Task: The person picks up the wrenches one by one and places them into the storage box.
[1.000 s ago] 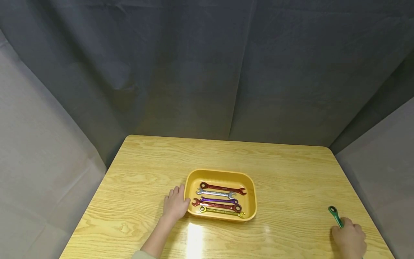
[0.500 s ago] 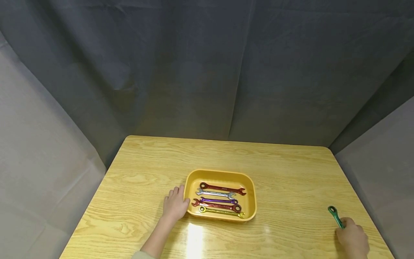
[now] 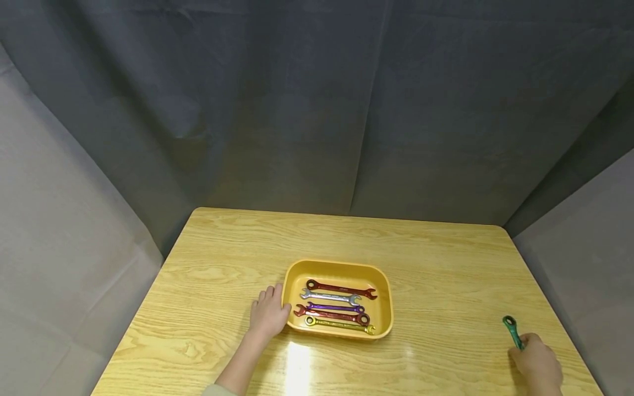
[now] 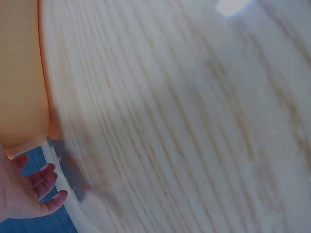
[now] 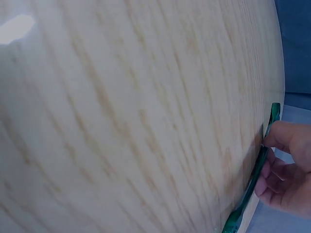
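While the head view hides it, the right wrist view shows the right hand (image 5: 286,170) pinching the green metal wrench (image 5: 252,187) at the wooden desk (image 3: 446,275) edge; left hand (image 3: 268,313), fingers relaxed, rests against the yellow plastic tray (image 3: 337,266).

A light wooden table (image 3: 446,264) with rounded far corners carries everything. A yellow tray (image 3: 383,322) sits directly on it, a little left of centre and nearer the front edge. A green wrench (image 3: 512,330) lies near the right front corner, well apart from the tray; it seems to rest flat on the wood, though its near end is hidden.
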Motion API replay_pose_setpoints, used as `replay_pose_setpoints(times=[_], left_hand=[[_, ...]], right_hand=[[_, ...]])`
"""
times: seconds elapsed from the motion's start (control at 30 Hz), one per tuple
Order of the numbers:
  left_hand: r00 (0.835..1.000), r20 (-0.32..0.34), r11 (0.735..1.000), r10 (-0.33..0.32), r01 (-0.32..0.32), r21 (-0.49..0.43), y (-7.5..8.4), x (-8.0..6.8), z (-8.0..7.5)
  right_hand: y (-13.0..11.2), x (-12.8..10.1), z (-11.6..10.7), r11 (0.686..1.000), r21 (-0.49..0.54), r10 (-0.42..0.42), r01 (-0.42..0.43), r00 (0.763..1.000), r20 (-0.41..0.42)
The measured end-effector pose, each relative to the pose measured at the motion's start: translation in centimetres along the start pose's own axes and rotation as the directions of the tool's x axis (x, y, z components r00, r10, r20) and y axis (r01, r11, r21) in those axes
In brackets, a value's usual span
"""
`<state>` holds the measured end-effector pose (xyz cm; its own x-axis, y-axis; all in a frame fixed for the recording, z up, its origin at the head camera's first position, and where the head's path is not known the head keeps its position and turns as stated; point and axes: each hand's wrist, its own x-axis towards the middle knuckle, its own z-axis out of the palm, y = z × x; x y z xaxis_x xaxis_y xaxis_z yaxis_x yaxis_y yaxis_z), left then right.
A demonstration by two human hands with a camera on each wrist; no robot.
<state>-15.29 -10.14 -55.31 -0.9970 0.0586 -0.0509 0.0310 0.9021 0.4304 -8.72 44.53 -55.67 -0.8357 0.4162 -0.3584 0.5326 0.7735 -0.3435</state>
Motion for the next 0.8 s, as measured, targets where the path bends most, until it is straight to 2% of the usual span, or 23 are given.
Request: replay_pose_setpoints(times=[0.43,0.8], left_hand=[[1.000,0.002,1.000,0.000,0.000,-0.005,-0.04,-0.08,0.05],[1.000,-0.003,1.000,0.004,-0.004,0.004,-0.15,0.05,0.21]], right_hand=[[-0.13,0.22,0.24,1.000,-0.005,-0.024,0.024,1.000,-0.018],[-0.47,0.00,0.06,0.993,-0.001,-0.117,0.117,0.993,0.001]])
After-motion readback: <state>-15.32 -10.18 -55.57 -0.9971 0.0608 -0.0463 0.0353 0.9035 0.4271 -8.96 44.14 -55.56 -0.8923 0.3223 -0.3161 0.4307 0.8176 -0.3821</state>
